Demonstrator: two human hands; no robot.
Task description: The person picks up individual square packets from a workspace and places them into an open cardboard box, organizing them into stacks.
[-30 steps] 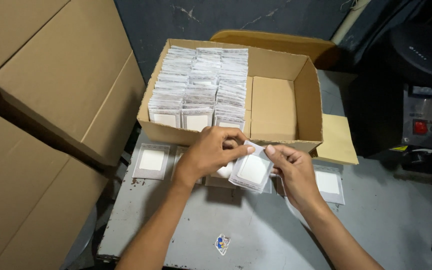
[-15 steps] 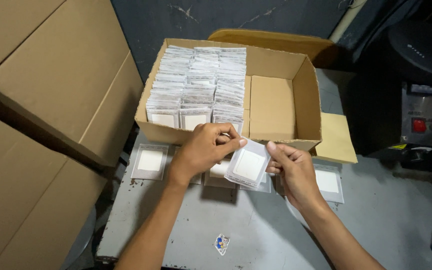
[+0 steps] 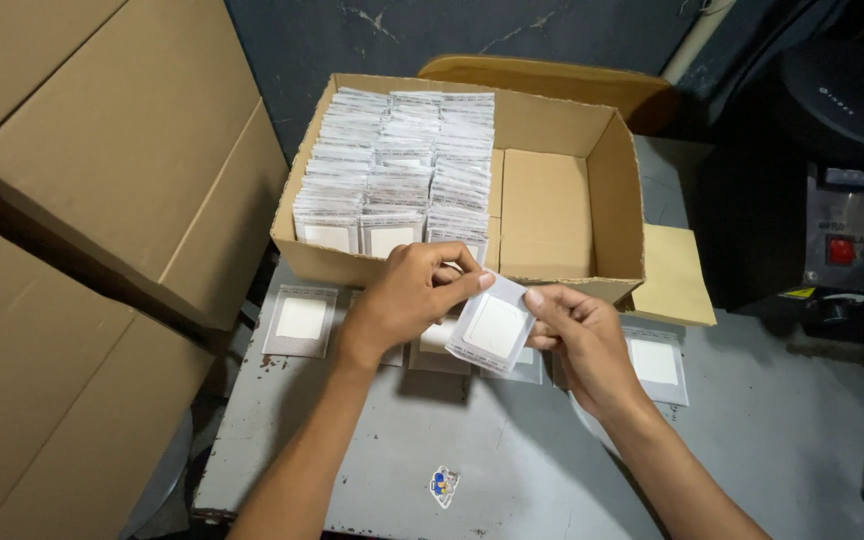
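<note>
My left hand (image 3: pixel 407 300) and my right hand (image 3: pixel 580 340) both pinch a small clear pouch with a white square pad inside (image 3: pixel 493 327), held tilted just above the grey table (image 3: pixel 512 460). Left fingertips grip its upper left edge, right fingertips its right edge. Directly behind stands an open cardboard box (image 3: pixel 562 205) with three rows of the same pouches (image 3: pixel 397 170) packed upright on its left side. The box's right part holds a cardboard divider. More pouches lie flat on the table: one at the left (image 3: pixel 301 320), one at the right (image 3: pixel 655 362), others under my hands.
Large closed cardboard cartons (image 3: pixel 102 200) fill the left side. A tan cardboard flap (image 3: pixel 674 278) lies right of the box. A dark machine with red and yellow buttons (image 3: pixel 857 252) stands at the far right. A small sticker (image 3: pixel 441 484) is on the table front.
Both hands with the pouch have risen slightly toward the box front. The pouch has turned a little between the fingers.
</note>
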